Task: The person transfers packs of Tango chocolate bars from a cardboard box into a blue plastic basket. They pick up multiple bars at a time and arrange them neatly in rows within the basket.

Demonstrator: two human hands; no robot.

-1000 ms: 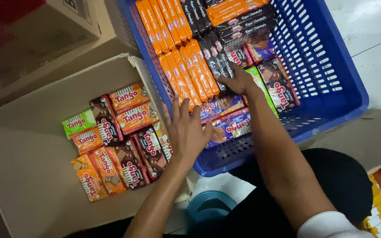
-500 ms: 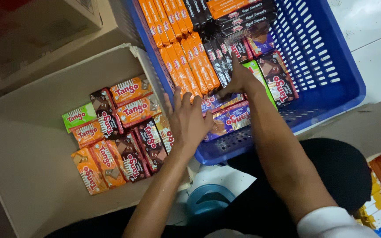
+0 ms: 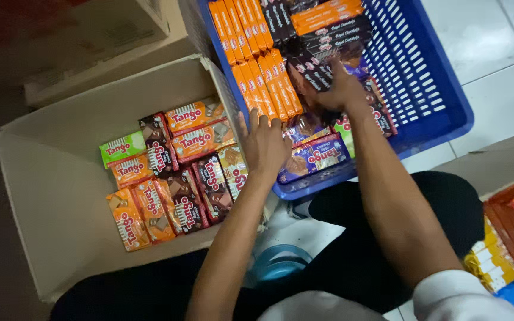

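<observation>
Counting first. In the cardboard box (image 3: 43,196) at lower left: eleven wafer packs (image 3: 174,172) lying flat in a loose cluster, six orange, three dark brown, one green at the left edge, one pale yellow at the right edge beside the wrist.

Up top, the blue basket (image 3: 429,89), slotted walls, tilted toward the right of the frame. Inside, orange bars (image 3: 257,59) standing on edge in two rows, around five in each row as far as can be counted. Just to their right, black bars (image 3: 313,65), roughly six showing, the rest hidden under the hand. Near the basket's lower rim, two purple packs (image 3: 316,157), plus a green one and a dark one half covered by the forearm.

Now the hands. Left hand (image 3: 266,145) flat, palm down, fingers spread and straight, gripping nothing, resting over the basket's near edge against the orange bars. Right hand (image 3: 340,89) reaching deeper, upper centre, fingers curled down onto the black bars, thumb out to the left; grip or mere press, cannot tell.
</observation>
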